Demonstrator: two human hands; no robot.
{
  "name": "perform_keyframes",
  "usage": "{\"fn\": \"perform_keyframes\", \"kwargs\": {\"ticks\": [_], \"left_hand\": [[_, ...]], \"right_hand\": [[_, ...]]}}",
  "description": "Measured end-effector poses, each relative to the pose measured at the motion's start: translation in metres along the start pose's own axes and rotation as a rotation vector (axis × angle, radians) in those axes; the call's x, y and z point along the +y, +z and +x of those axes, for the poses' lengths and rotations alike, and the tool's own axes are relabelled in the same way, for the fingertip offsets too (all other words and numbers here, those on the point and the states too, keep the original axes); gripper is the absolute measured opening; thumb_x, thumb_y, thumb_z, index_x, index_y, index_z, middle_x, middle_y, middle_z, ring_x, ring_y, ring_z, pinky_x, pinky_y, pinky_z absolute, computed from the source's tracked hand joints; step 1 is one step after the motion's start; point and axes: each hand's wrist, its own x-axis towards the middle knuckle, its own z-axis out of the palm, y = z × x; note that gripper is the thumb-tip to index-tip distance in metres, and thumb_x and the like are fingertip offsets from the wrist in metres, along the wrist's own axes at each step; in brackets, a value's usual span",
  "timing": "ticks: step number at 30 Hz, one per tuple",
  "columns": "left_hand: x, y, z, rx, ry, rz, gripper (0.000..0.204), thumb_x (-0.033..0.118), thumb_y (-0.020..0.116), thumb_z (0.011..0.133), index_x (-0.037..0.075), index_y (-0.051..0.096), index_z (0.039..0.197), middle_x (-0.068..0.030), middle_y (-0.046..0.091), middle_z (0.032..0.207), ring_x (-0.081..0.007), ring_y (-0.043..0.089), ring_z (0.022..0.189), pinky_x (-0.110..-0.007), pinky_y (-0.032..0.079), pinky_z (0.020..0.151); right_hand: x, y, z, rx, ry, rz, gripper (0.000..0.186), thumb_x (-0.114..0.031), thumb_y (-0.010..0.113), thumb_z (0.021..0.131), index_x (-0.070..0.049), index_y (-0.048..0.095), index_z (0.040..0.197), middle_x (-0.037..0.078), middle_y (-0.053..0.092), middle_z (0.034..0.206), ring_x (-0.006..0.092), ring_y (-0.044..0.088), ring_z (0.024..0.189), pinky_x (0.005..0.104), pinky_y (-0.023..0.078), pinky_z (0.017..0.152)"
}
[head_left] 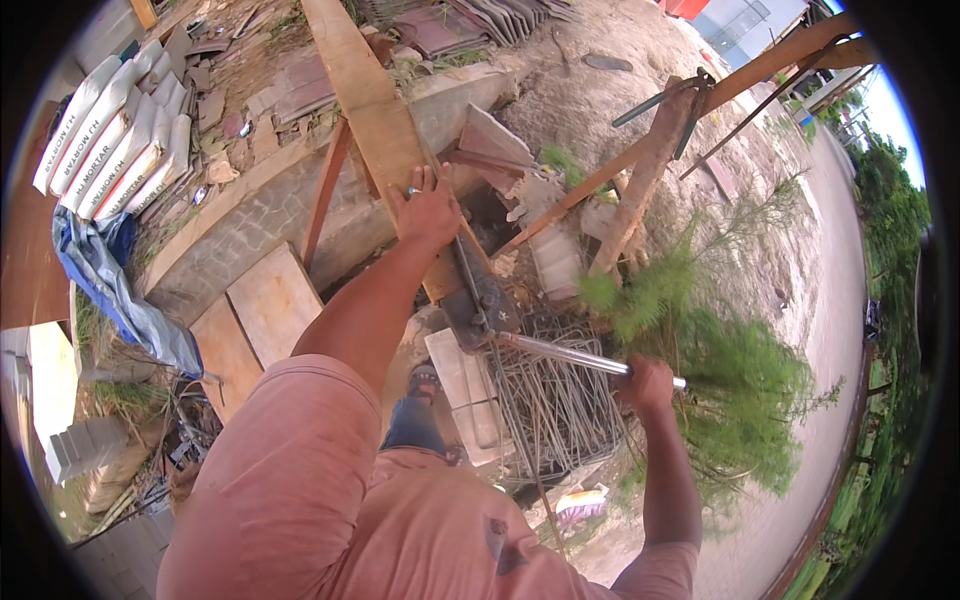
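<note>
My right hand (648, 385) is closed around a silver metal pipe (570, 352) near its far right end. The pipe's other end meets a dark metal bending fixture (478, 305) on the near end of a long wooden plank (365, 95). My left hand (430, 208) rests on the plank's right edge with its fingers spread, a ring on one of them. A thin metal rod (462, 255) runs along that edge from beneath this hand toward the fixture. Whether my left palm presses on the rod is hidden.
Bent steel rebar frames (560, 410) lie piled below the pipe, beside a green feathery shrub (710, 350). Wooden trestle beams (640, 180) stand at right. Stacked white bags (120, 130) and a blue tarp (125, 290) are at left. A low concrete wall (240, 240) passes behind the plank.
</note>
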Motion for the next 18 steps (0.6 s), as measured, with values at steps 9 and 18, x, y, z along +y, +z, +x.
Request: {"fn": "perform_keyframes", "kwargs": {"ticks": [9, 18], "left_hand": [[0.001, -0.007, -0.002, -0.014, 0.008, -0.024, 0.061, 0.027, 0.041, 0.092, 0.016, 0.025, 0.15, -0.0139, 0.028, 0.153, -0.0263, 0.023, 0.144, -0.062, 0.005, 0.114], [-0.001, -0.004, -0.002, -0.01, 0.017, -0.068, 0.062, 0.028, 0.042, 0.092, 0.015, 0.025, 0.15, -0.0136, 0.026, 0.154, -0.0259, 0.02, 0.145, -0.061, 0.003, 0.114]], "right_hand": [[0.015, -0.019, 0.088, -0.023, -0.286, -0.142, 0.015, -0.022, 0.071, 0.066, -0.014, 0.061, 0.075, 0.008, 0.061, 0.071, 0.0286, 0.061, 0.078, 0.0443, 0.046, 0.071], [0.011, -0.007, 0.082, -0.161, -0.196, -0.183, 0.019, -0.023, 0.068, 0.07, -0.021, 0.068, 0.089, 0.006, 0.066, 0.08, 0.0269, 0.062, 0.086, 0.042, 0.044, 0.079]]}}
